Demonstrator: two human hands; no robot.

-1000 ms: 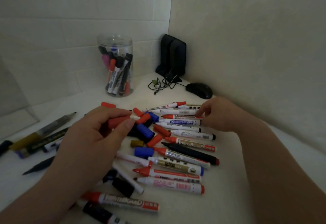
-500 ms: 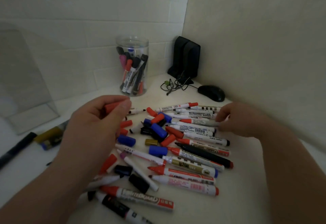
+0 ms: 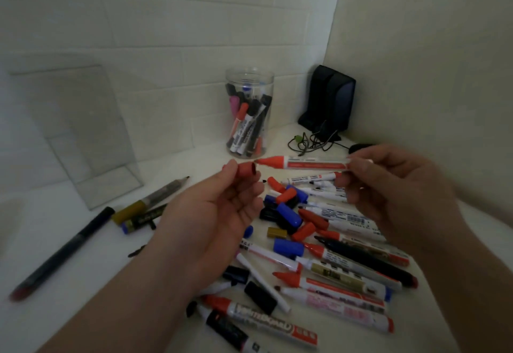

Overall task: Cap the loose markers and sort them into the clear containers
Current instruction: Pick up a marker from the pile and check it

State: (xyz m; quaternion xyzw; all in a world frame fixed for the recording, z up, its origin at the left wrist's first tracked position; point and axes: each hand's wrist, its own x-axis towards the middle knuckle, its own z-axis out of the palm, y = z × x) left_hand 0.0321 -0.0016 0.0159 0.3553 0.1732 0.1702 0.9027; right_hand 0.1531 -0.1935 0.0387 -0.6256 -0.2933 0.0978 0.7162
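The left hand point(image 3: 219, 213) pinched a red cap point(image 3: 245, 170) just off the tip of an uncapped red marker point(image 3: 302, 163), gripped at its tail by the right hand point(image 3: 394, 186), above the marker pile point(image 3: 333, 255)

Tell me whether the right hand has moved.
Yes: the right hand has lifted off the marker pile, carrying a red marker up toward the jar.

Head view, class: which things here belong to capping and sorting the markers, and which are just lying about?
Job: red marker in the right hand; red cap in the left hand; pile of loose markers and caps; clear jar; clear box.
Lying about: black stand; tangled cable; mouse.
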